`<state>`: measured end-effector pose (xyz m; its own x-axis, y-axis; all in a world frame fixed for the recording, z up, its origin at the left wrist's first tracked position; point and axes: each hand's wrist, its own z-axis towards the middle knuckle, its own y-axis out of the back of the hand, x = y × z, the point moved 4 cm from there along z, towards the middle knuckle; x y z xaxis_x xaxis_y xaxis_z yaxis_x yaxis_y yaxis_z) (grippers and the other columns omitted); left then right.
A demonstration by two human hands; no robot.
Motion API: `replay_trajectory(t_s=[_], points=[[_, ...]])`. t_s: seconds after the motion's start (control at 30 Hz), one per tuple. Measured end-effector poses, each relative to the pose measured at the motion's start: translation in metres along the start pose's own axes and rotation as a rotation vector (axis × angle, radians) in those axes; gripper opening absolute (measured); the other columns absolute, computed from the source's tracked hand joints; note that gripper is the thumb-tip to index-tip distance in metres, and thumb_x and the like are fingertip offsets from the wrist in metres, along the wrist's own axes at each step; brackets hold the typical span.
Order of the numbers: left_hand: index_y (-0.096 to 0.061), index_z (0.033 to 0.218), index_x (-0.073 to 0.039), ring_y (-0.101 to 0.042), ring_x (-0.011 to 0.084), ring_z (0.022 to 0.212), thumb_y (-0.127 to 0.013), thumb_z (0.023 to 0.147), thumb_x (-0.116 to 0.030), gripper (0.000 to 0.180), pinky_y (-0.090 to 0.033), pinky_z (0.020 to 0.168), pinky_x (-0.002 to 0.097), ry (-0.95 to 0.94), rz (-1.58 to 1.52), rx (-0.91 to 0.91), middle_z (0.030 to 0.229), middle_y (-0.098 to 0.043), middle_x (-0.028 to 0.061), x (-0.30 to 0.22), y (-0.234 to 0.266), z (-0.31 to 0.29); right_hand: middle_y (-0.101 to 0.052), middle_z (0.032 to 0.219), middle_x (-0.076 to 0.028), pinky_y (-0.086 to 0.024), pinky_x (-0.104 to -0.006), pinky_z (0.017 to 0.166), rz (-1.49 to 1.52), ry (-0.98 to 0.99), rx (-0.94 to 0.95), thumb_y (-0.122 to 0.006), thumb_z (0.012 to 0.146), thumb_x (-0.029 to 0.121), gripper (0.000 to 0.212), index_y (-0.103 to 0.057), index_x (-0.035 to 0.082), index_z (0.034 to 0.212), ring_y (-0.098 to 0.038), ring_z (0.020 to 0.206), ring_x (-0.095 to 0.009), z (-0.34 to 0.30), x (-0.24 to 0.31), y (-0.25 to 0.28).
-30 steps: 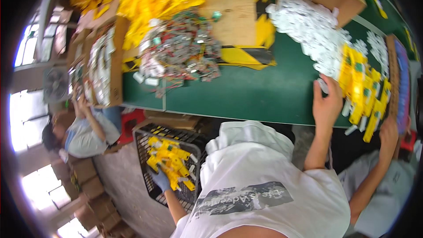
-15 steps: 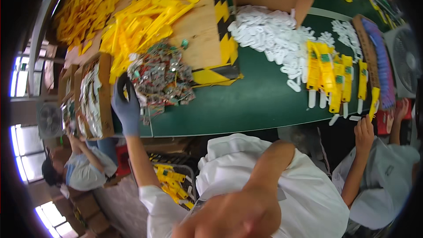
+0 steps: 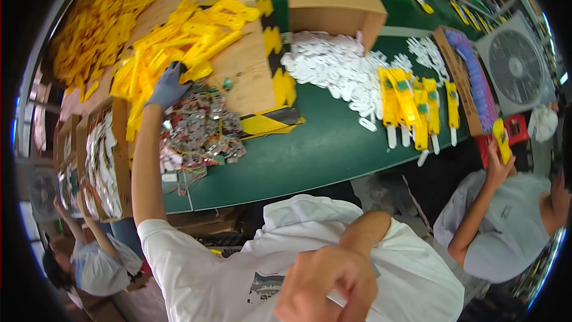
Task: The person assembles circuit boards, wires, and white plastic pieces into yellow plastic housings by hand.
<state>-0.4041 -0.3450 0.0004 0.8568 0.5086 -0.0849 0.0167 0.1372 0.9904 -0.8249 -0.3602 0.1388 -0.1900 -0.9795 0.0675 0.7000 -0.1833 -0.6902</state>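
My left hand [image 3: 168, 86], in a grey glove with dark fingertips, reaches to the near edge of a pile of yellow plastic housings [image 3: 158, 53]. Its thumb and fingers are apart, and the end of one housing lies beside them; no firm hold shows. Just below that hand is a heap of small wired circuit boards [image 3: 205, 122] in clear and reddish pieces. Close to the camera, in front of my white shirt, my bare right hand [image 3: 325, 283] is curled closed. Nothing shows in its fingers.
White plastic strips [image 3: 333, 62] spill from a cardboard box [image 3: 339, 9] on the green table [image 3: 286, 164]. Yellow units with boards [image 3: 408, 104] line its right part. A co-worker at right holds a yellow unit [image 3: 501, 141]. Boxes of silvery parts [image 3: 104, 161] stand at left, near another person.
My left hand has moved away from me, from beside the circuit-board heap to the yellow housings. My right hand stays curled before my chest. The view has shifted; the co-worker has raised a yellow unit.
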Motion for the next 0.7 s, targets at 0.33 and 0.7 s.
replay_trajectory(t_s=[0.33,0.7], points=[[-0.050,0.107,-0.002,-0.061,0.0340,0.087,-0.065,0.078,-0.015,0.035,-0.048,0.076,0.0404,0.086,-0.286,-0.509,0.094,-0.063,0.0162,-0.018,0.022,-0.032,-0.062,0.093,0.003,-0.046,-0.0215,0.071,-0.763,0.697,-0.005,-0.064,0.080,-0.003,0.016,-0.064,0.013,0.081,-0.059,0.084,-0.011,-0.024,0.028,-0.027],[-0.056,0.115,-0.003,-0.060,0.0282,0.097,-0.062,0.078,-0.026,0.043,-0.046,0.086,0.0342,0.369,-0.363,-0.120,0.102,-0.062,0.0162,0.033,0.022,-0.019,-0.062,0.074,-0.005,-0.047,-0.0311,0.059,-1.822,-0.144,0.258,-0.067,0.074,0.016,0.012,-0.059,0.007,0.077,-0.060,0.067,-0.021,0.022,0.044,0.061]])
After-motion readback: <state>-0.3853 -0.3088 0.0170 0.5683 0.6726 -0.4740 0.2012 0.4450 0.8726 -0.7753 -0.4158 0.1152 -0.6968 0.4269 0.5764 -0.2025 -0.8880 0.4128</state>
